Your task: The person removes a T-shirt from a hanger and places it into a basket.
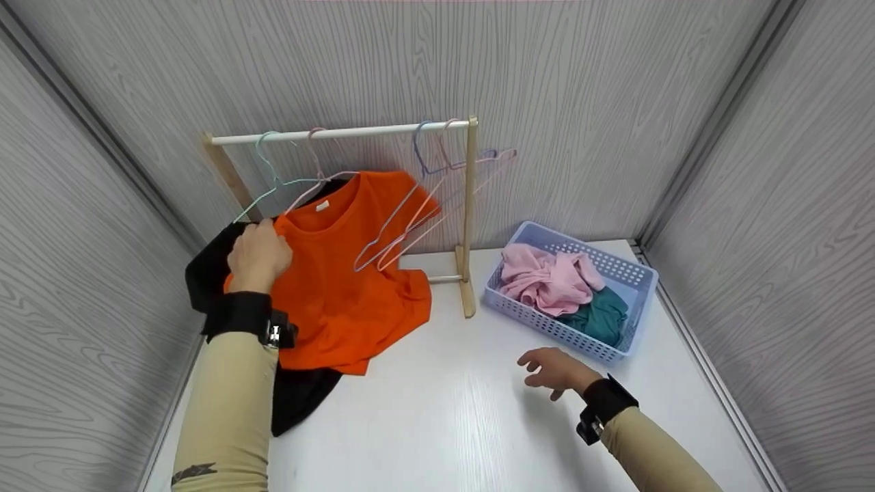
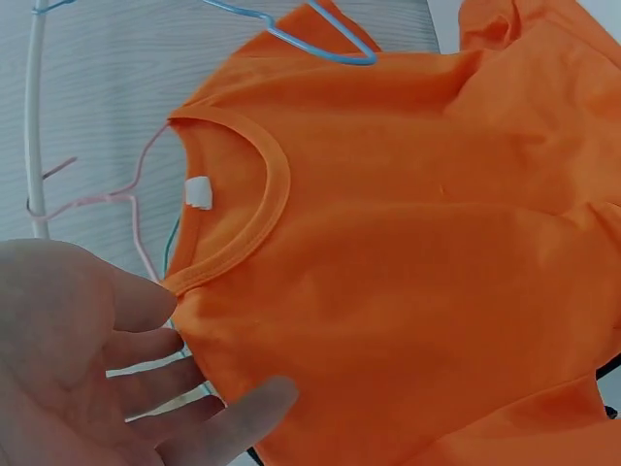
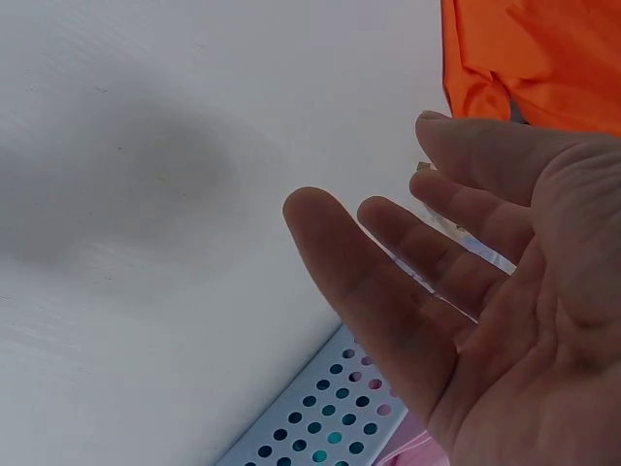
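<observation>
An orange T-shirt [image 1: 342, 294] hangs from the rod on a pink hanger [image 1: 320, 164], its neckline and white label facing out. My left hand [image 1: 258, 253] is at the shirt's shoulder on the left; in the left wrist view, the thumb tip is right beside the collar and the loosely bent fingers overlap the shoulder edge. A black garment [image 1: 212, 270] hangs behind it on a mint-green hanger [image 1: 270, 164]. In front of the blue basket [image 1: 639, 307], my right hand [image 1: 557, 371] hovers over the white table with fingers spread and nothing in them.
The small clothes rack [image 1: 470, 205] has a wooden post and a white rod. A blue hanger [image 1: 418, 147] and another pink hanger [image 1: 441, 154] hang at its right end. Inside the basket lie a pink garment [image 1: 550, 277] and a dark green one [image 1: 598, 316]. Grey walls enclose the table.
</observation>
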Tool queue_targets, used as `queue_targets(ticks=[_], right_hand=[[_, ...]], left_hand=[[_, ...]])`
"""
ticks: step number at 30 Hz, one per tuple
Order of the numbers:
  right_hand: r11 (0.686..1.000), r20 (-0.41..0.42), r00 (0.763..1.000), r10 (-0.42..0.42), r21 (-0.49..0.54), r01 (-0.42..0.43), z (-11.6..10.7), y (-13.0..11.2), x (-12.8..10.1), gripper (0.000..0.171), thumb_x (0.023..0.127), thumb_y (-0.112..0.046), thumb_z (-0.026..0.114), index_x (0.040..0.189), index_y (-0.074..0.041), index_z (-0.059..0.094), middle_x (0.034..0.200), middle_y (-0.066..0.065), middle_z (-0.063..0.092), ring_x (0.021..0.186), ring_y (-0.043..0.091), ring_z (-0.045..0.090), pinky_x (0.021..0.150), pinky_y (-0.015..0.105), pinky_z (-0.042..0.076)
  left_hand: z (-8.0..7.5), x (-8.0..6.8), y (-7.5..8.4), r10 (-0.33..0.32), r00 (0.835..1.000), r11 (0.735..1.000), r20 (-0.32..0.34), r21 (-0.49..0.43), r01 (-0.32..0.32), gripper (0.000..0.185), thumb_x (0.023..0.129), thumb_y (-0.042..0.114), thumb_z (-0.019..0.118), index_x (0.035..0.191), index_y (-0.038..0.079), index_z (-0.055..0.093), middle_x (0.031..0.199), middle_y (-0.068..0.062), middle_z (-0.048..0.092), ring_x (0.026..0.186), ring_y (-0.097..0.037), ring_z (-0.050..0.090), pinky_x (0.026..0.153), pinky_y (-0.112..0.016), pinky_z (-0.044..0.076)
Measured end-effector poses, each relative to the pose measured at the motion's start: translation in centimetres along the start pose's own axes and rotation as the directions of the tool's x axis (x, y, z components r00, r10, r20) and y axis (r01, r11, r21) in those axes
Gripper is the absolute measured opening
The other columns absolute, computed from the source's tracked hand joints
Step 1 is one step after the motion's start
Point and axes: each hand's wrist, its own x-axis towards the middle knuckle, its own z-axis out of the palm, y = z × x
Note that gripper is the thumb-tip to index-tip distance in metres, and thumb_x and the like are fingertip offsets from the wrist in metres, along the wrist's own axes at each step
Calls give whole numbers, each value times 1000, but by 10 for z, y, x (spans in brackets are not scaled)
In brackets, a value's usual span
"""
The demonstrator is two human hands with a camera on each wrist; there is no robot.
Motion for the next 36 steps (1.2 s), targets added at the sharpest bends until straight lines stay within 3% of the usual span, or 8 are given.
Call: queue_targets(ticks=[3,6,11,16,24,30,36], right_hand=[[1000,7,1000,13,17,-13,3,3,0,39,88,-7,68,126,-7,60,127,24,58,101,26,65,56,43,59],[1000,3,1000,14,25,-14,5,4,1,39,87,-7,68,125,-7,60,126,24,59,100,26,65,56,43,59],[1000,4,1000,4,21,-4,10,3,2,39,87,-7,68,125,-7,60,124,22,60,97,25,64,56,42,59],[1000,24,1000,19,20,-19,13,4,3,40,88,-8,68,127,-6,59,125,20,60,96,23,63,57,43,59],[999,37,999,18,30,-19,13,5,2,39,88,-9,68,126,-7,59,124,20,60,96,24,63,58,43,59],[999,39,999,18,30,-19,15,2,2,35,89,-10,68,123,-9,61,123,20,61,98,24,64,58,43,59],[999,60,998,16,36,-18,20,0,0,36,90,-10,67,125,-9,60,125,20,60,102,26,63,60,43,59]], left_hand=[[3,0,1,7,999,1000,36,6,-7,43,104,21,35,136,-7,44,132,-34,50,114,-52,53,89,-61,47],[7,1,5,17,999,1000,30,24,-18,40,105,23,35,126,-5,52,121,-34,57,104,-50,58,83,-58,50],[12,0,11,14,998,998,-64,70,-10,37,106,24,36,117,-3,59,110,-32,62,92,-48,62,74,-56,52],[13,-3,13,35,985,997,-166,73,-23,34,105,22,39,118,-1,60,109,-33,63,90,-52,61,74,-58,51],[-5,-10,12,51,964,998,-260,50,-39,31,104,22,42,113,0,62,108,-32,65,91,-53,60,76,-60,49],[-14,-20,4,49,966,998,-254,59,-35,30,105,22,40,115,2,61,111,-30,65,94,-54,59,78,-60,47],[-9,-35,-21,75,965,996,-251,60,-62,28,105,23,40,110,4,59,105,-30,65,90,-52,59,73,-59,47]])
